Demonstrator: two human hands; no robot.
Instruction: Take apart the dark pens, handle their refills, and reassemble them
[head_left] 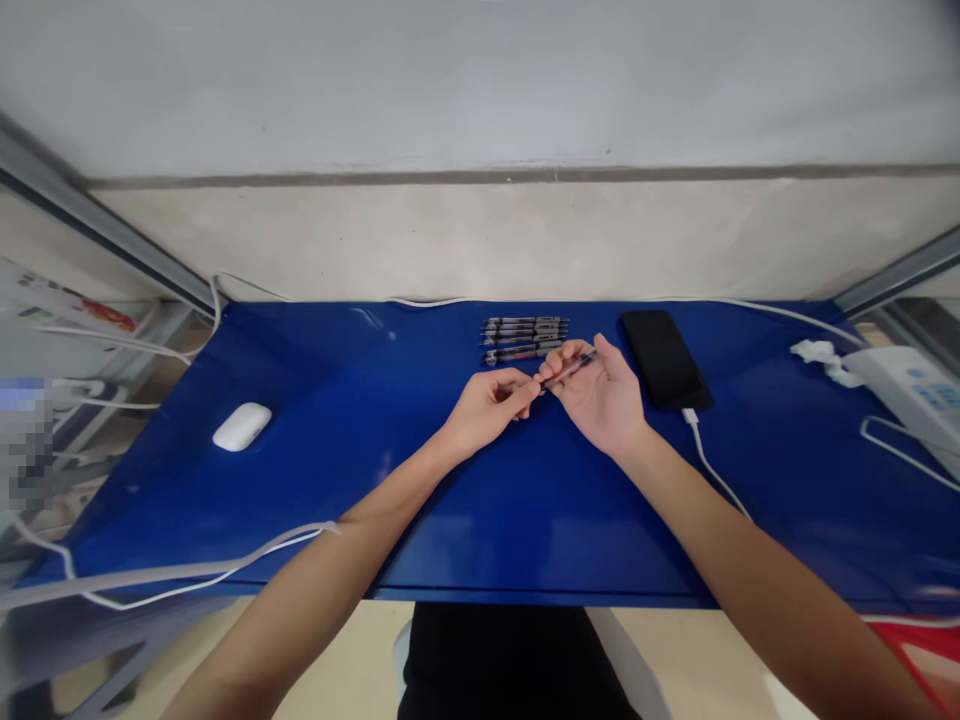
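In the head view, your left hand [491, 410] and right hand [600, 395] pinch one pen [568, 370] between fingers — above the blue desk [315, 350], near its far edge, which runs along a pale wall [360, 240].

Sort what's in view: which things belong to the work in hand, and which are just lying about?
In the work:
- held pen, touched by left hand and right hand
- laid-out pens just beyond, most likely

Lying about, it seems:
- phone
- cable plugged into it
- white case
- power strip
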